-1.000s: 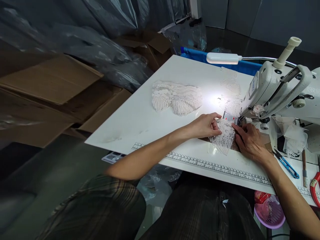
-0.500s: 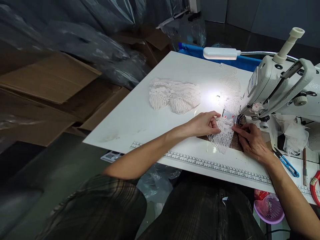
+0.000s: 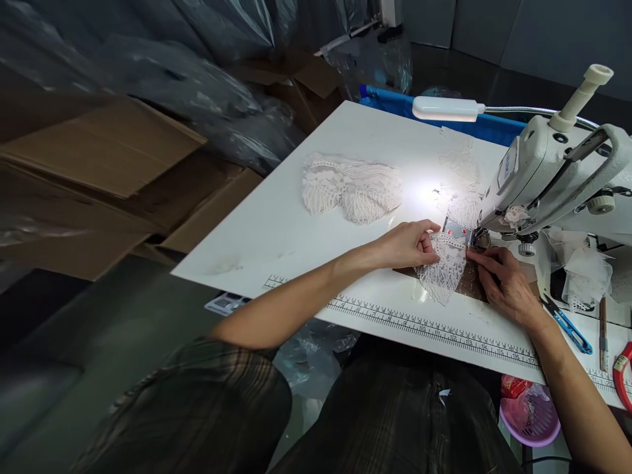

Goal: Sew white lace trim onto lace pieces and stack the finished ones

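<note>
A piece of white lace (image 3: 443,270) lies on the white table (image 3: 296,224) right in front of the needle of a white sewing machine (image 3: 553,178). My left hand (image 3: 407,245) pinches the lace's left edge with curled fingers. My right hand (image 3: 501,283) presses on its right edge close to the presser foot, fingers bent and together. The lace's upper end runs under the machine head.
A heap of white lace pieces (image 3: 353,191) lies further back on the table. A gooseneck lamp (image 3: 447,108) shines on the needle area. Blue snips (image 3: 567,322), a pencil (image 3: 601,326) and red-handled scissors (image 3: 623,372) lie at the right. Cardboard boxes (image 3: 99,171) stand left; a purple basket (image 3: 530,421) below.
Both hands stay on the lace at the needle; the right hand has edged slightly nearer the presser foot. The view has shifted a little.
</note>
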The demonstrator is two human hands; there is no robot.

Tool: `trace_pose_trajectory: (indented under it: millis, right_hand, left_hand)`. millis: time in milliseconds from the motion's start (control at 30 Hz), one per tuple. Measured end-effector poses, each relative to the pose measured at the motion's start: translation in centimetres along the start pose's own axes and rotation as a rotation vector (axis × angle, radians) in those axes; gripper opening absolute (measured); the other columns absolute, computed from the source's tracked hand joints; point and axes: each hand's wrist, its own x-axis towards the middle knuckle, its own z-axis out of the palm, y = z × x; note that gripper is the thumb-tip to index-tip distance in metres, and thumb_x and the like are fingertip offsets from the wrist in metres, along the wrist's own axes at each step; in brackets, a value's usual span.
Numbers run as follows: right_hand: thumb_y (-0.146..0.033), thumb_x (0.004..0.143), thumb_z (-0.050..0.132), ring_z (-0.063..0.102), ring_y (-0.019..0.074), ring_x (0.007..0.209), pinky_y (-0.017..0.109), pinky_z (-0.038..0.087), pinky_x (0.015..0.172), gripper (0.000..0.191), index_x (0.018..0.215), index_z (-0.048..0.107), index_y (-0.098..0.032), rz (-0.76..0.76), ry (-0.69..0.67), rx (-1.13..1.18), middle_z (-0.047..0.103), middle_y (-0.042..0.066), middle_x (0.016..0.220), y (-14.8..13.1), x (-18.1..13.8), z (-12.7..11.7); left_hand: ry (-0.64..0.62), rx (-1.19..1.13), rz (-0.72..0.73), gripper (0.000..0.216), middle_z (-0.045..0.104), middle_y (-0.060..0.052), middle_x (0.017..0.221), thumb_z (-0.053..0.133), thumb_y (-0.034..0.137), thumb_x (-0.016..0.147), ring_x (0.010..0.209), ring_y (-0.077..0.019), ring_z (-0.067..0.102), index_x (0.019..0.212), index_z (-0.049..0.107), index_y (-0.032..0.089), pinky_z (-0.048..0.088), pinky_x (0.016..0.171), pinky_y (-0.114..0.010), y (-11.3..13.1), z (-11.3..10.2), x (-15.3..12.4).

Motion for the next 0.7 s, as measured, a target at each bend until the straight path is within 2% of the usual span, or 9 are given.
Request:
trace_pose_trajectory:
  millis: [167, 367, 567, 700]
  right_hand:
    - [-0.024, 0.097, 0.043, 0.064, 0.0205, 0.096, 0.040, 0.056, 0.086, 0.037, 0.124, 0.068, -0.026, 0.029, 0.051, 0.021, 0.064, 0.009, 0.107, -0.01, -0.31, 0.03]
    - [-0.025, 0.094, 0.046, 0.061, 0.0238, 0.095, 0.047, 0.051, 0.084, 0.036, 0.117, 0.073, -0.032, -0.126, -0.048, -0.103, 0.064, 0.010, 0.104, -0.61, -0.59, 0.04]
    - [-0.025, 0.093, 0.047, 0.058, 0.0235, 0.097, 0.045, 0.051, 0.082, 0.038, 0.120, 0.072, -0.034, -0.121, -0.055, -0.164, 0.062, 0.009, 0.106, -0.52, -0.73, 0.40]
    - [-0.023, 0.093, 0.048, 0.058, 0.0243, 0.095, 0.045, 0.051, 0.080, 0.038, 0.122, 0.070, -0.033, -0.129, -0.047, -0.187, 0.062, 0.010, 0.104, -0.52, -0.80, 0.61]
  left_hand:
    - [0.005, 0.019, -0.028, 0.071, 0.070, -0.003, 0.082, 0.067, 0.031, 0.077, 0.076, -0.0178, 0.066, 0.142, 0.046, 0.010, 0.047, 0.069, -0.030, 0.42, 0.09, -0.10]
    - [0.012, 0.040, -0.018, 0.067, 0.070, -0.001, 0.081, 0.066, 0.031, 0.078, 0.073, -0.0165, 0.065, 0.140, 0.047, 0.011, 0.048, 0.068, -0.029, 0.64, 0.19, -0.29]
    - [0.019, 0.052, 0.021, 0.066, 0.069, -0.001, 0.080, 0.066, 0.032, 0.078, 0.070, -0.0151, 0.063, 0.138, 0.048, 0.012, 0.047, 0.065, -0.027, 0.19, 0.21, -0.25]
    - [0.012, 0.061, 0.025, 0.075, 0.070, -0.004, 0.086, 0.069, 0.040, 0.076, 0.073, -0.0168, 0.064, 0.141, 0.045, 0.009, 0.046, 0.063, -0.028, 0.40, 0.13, -0.46]
